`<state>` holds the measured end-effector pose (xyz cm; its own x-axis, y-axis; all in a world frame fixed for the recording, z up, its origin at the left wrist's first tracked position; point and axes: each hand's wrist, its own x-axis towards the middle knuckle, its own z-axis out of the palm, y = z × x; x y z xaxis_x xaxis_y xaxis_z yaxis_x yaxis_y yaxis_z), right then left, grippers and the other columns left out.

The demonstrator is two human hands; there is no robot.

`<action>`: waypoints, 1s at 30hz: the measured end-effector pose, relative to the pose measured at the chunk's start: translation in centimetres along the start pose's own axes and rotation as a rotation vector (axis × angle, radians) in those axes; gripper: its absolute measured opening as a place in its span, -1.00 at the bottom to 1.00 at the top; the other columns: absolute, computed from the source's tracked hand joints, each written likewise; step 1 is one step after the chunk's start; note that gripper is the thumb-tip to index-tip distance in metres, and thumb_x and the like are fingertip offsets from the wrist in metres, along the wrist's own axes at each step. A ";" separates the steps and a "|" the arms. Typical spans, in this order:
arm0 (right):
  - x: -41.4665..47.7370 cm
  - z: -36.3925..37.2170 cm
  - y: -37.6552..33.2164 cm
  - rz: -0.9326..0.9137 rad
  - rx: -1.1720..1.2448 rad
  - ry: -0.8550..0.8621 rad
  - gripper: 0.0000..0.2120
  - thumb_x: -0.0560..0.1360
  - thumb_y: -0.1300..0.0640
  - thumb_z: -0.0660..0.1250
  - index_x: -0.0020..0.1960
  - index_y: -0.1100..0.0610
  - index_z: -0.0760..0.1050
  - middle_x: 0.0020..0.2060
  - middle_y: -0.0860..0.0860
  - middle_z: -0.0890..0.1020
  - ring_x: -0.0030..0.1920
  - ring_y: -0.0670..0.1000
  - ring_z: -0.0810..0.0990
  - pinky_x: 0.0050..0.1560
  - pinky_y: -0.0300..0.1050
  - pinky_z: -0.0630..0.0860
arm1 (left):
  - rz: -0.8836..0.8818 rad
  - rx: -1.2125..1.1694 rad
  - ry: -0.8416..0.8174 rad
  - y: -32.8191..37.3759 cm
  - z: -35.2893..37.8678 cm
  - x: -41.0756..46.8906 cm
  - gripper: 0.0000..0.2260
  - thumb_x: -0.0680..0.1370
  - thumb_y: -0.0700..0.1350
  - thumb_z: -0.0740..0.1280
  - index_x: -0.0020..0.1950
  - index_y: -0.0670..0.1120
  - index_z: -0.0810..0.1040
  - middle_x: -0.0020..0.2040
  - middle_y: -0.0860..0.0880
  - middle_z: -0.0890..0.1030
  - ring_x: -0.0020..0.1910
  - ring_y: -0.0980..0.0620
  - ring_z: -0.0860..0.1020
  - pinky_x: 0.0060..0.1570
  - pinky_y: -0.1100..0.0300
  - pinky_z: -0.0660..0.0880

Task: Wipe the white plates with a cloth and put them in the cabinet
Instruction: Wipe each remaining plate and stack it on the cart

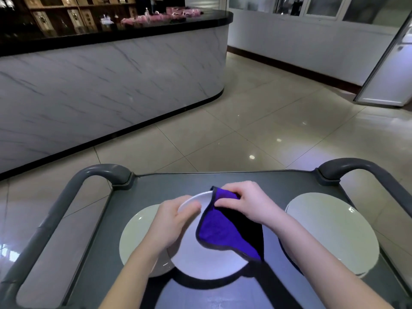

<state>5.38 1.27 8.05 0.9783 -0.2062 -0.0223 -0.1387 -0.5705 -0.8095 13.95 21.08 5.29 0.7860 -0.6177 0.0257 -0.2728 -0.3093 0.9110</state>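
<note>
1. Plate being wiped: a white round plate, lifted off the cart and tilted, its far rim raised toward the counter and its near edge low over the cart top.
2. The left hand grips this plate at its upper left rim, thumb on the face near the rim and fingers curled behind it.
3. The right hand pinches a purple cloth with dark edging against the plate's far rim; its fingers are closed tightly on the folded fabric.
4. The cloth drapes down over the right half of the plate's face, and a darker fold hangs past the plate's right edge.
5. A second white plate lies flat on the grey cart top, to the left and partly under the held plate and the left forearm.
6. A third white plate lies flat on the right side of the cart, apart from the held one.
7. Curved grey handles rise at both far corners of the cart.
8. Beyond the cart are a glossy tiled floor and a marble-fronted counter with a black top. No cabinet can be made out for certain.
</note>
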 end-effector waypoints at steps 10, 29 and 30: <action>-3.2 2.3 4.4 0.267 0.635 0.167 -0.85 0.54 0.17 0.39 -0.09 0.28 0.60 -0.26 0.09 0.58 -0.21 0.02 0.50 -0.15 -0.10 0.36 | -0.317 -0.373 0.350 -2.4 0.4 -1.5 -0.74 0.65 -0.02 0.30 -0.15 0.18 0.72 -0.13 0.01 0.74 -0.19 0.02 0.70 -0.12 0.00 0.61; -2.8 2.0 2.5 0.286 0.948 0.384 -0.89 0.53 0.23 0.37 -0.12 0.21 0.66 -0.23 0.12 0.66 -0.22 0.03 0.57 -0.25 -0.19 0.49 | -0.223 -0.196 0.328 -1.8 0.7 -1.7 -0.80 0.67 0.02 0.23 -0.07 0.12 0.62 -0.14 0.22 0.70 -0.17 0.22 0.64 -0.23 0.26 0.51; -3.2 2.5 2.6 0.320 1.010 0.378 -0.88 0.54 0.22 0.36 -0.10 0.20 0.67 -0.20 0.14 0.68 -0.21 0.03 0.59 -0.25 -0.19 0.52 | -0.268 -0.278 0.371 -1.7 1.3 -2.0 -0.79 0.68 0.04 0.20 -0.04 0.13 0.60 -0.13 0.27 0.69 -0.16 0.26 0.63 -0.24 0.29 0.50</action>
<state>2.27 2.43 4.56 0.7866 -0.5532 -0.2742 -0.0188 0.4224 -0.9062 12.12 21.88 3.12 0.9651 -0.2302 -0.1250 0.0821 -0.1871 0.9789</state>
